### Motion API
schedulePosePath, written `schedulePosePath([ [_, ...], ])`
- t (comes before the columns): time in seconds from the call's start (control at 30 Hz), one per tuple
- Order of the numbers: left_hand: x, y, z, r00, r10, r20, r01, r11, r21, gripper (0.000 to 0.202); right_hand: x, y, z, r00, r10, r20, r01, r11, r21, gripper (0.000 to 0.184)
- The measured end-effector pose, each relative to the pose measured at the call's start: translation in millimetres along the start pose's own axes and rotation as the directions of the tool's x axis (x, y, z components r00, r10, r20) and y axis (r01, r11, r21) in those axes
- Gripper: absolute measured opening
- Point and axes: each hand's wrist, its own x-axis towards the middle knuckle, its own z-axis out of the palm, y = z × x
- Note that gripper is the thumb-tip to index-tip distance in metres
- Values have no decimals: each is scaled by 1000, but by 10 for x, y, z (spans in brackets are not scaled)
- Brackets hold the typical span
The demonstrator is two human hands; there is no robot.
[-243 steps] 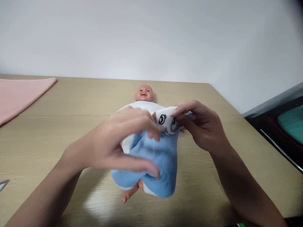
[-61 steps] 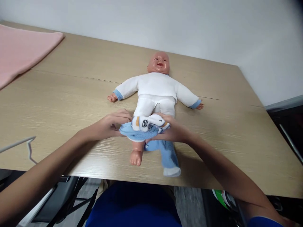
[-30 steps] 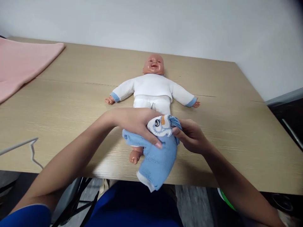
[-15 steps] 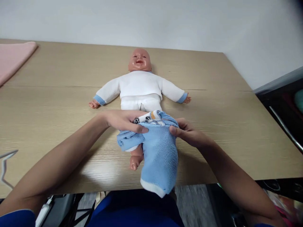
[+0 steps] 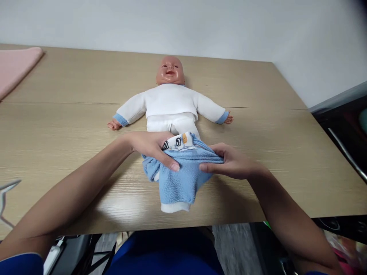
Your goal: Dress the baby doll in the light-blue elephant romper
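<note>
**Trousers gripped over doll's legs**

The trousers (image 5: pixel 180 179) are gripped at the waistband from both sides, by the left hand (image 5: pixel 151 147) and the right hand (image 5: pixel 229 164), with fingers closed on the blue cloth. They are spread over the legs of the doll (image 5: pixel 170 103), near the front edge of the tabletop (image 5: pixel 286 152). The doll is laid on its back, mid-table. A pink cloth (image 5: pixel 14 68) is seen at the far left corner.

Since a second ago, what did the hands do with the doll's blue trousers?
The left hand and right hand kept hold of the blue trousers at the waistband and pulled them further up the doll. The trouser leg that hung over the table edge now lies on it, and the bare foot no longer shows. The doll stays on its back with arms spread, and the pink cloth stays at far left.
</note>
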Motion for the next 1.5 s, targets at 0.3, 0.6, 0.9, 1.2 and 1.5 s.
schedulePosePath([
  [0.3,-14,-122,-22,977,130,-167,-144,987,-69,44,133,237,239,976,-105,-193,176,899,400,40],
  [0.6,0,-72,5,982,147,-122,-154,987,-54,42,17,65,129,992,-36,121,21,992,121,32],
  [0.9,-13,-6,52,983,93,-157,-109,989,-95,44,120,191,170,979,-186,-81,196,968,157,33],
  [1.2,33,72,78,998,29,58,-19,985,-174,41,69,85,229,1000,-8,-28,13,982,188,36],
  [1.5,41,37,16,987,157,-17,-157,988,2,34,121,-42,308,922,-207,327,31,881,472,44],
])
